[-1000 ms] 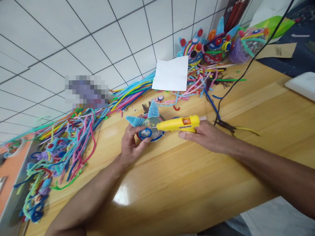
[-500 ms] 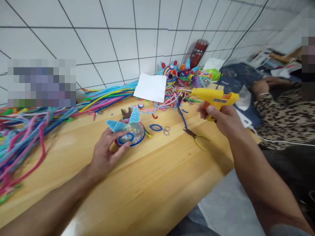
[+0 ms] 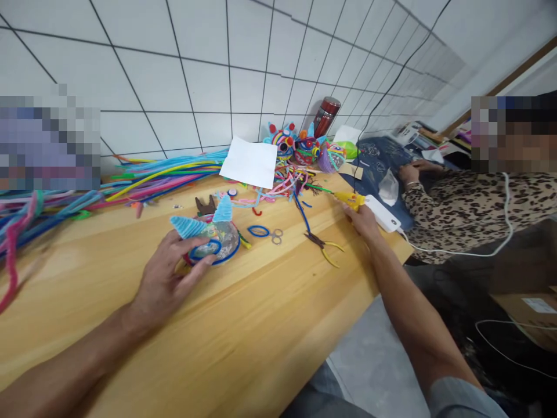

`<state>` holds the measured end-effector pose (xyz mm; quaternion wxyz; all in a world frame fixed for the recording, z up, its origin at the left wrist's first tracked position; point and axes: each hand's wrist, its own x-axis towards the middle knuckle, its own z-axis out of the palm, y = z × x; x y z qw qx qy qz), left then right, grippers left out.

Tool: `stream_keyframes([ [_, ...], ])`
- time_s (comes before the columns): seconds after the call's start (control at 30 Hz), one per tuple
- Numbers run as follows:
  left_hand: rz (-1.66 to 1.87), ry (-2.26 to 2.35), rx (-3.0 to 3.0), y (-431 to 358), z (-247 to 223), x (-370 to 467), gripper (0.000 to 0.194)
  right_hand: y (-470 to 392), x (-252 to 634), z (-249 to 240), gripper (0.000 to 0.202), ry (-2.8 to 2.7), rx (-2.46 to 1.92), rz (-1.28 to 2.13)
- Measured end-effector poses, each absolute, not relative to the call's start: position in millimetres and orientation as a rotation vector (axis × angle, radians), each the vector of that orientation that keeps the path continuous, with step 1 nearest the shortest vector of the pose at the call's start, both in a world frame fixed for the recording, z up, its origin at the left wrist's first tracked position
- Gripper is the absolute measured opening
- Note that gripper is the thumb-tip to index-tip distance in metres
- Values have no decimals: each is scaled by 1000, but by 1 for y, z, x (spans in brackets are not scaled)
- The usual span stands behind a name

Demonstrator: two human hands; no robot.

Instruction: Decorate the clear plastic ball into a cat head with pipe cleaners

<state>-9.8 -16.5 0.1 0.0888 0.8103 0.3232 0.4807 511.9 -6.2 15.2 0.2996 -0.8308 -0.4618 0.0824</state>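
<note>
My left hand [image 3: 174, 264] holds a round craft piece [image 3: 227, 237] on the table, its thumb and fingers around a blue pipe-cleaner ring [image 3: 204, 250] on its near side. Two light-blue striped ears [image 3: 187, 226] stick up from the piece. Over at the table's right side, my right hand [image 3: 363, 219] is closed around a yellow glue gun [image 3: 350, 200], low beside a white power strip [image 3: 379, 213]. Between the hands lie a blue oval ring [image 3: 258, 231], small grey rings [image 3: 277, 236] and yellow-handled pliers [image 3: 324, 247].
Pipe cleaners [image 3: 174, 174] are piled along the wall, beside a white sheet [image 3: 249, 162]. Several finished colourful crafts [image 3: 307, 147] and a red flask [image 3: 326, 116] stand behind. At the right, a person in leopard-print sleeves [image 3: 456, 203] works; a white cable [image 3: 461, 253] hangs there.
My right hand has lowered the glue gun from the air down to the table's right side. The view has shifted, showing more of the right side. My left hand keeps its hold.
</note>
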Motion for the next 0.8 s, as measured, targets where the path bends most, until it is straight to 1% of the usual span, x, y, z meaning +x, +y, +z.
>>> stream_keyframes([
  [0.13,1433,964,2397,-16,0,-9,29,-22,513,17,52,-1175,-2232,135],
  [0.23,1456,961,2409,-15,-1,-8,28,-53,501,20,58,-1143,-2188,-63],
  [0.3,1456,976,2416,-15,-1,-7,27,-76,478,22,52,-1279,-2013,-242],
  [0.4,1447,1003,2425,-17,1,-6,27,-99,418,33,33,-1748,-1663,-256],
  [0.43,1439,1006,2431,-18,2,-5,27,-103,394,39,31,-1895,-1549,-270],
  [0.53,1415,1002,2457,-21,6,-3,24,-106,319,60,36,-2254,-1251,-283],
  [0.63,1473,959,2458,-20,6,0,27,-103,263,74,39,-2482,-1037,-268],
  [0.73,1512,926,2466,-19,4,1,30,-92,237,70,44,-2537,-1000,-286],
  [0.8,1505,925,2464,-19,3,1,31,-81,234,63,43,-2491,-1001,-245],
])
